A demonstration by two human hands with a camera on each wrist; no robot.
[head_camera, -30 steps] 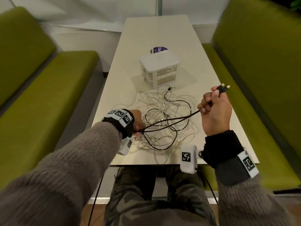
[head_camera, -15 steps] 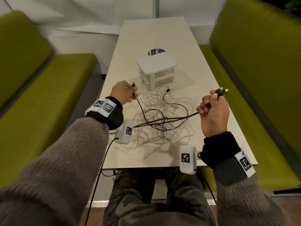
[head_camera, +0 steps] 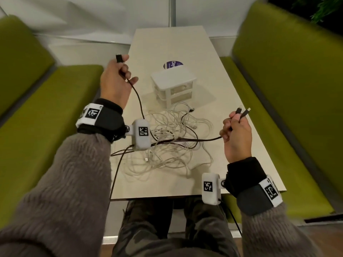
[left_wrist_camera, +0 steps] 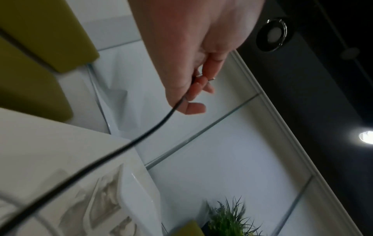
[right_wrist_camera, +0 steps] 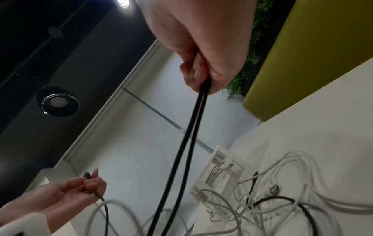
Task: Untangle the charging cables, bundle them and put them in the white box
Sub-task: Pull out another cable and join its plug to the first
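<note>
A tangle of white cables (head_camera: 172,141) with black cables woven through it lies on the beige table (head_camera: 246,138). My left hand (head_camera: 118,76) is raised over the table's left side and pinches the plug end of a black cable (head_camera: 136,93) that hangs down into the tangle; the same black cable (left_wrist_camera: 141,137) shows in the left wrist view. My right hand (head_camera: 235,130) grips two black cable strands (right_wrist_camera: 191,127), their plugs (head_camera: 243,112) sticking out above the fist. The white box (head_camera: 173,86), a small drawer unit, stands behind the tangle.
Green upholstered benches (head_camera: 55,101) run along both sides of the table. A round purple sticker (head_camera: 172,64) lies behind the box. A dark wire (head_camera: 115,175) runs from the left wrist camera off the table's near edge. A plant (left_wrist_camera: 228,218) shows at the back.
My left hand rose from the near left of the tangle up and away, drawing a black cable end out with it. The right hand has held its two plugs nearly still.
</note>
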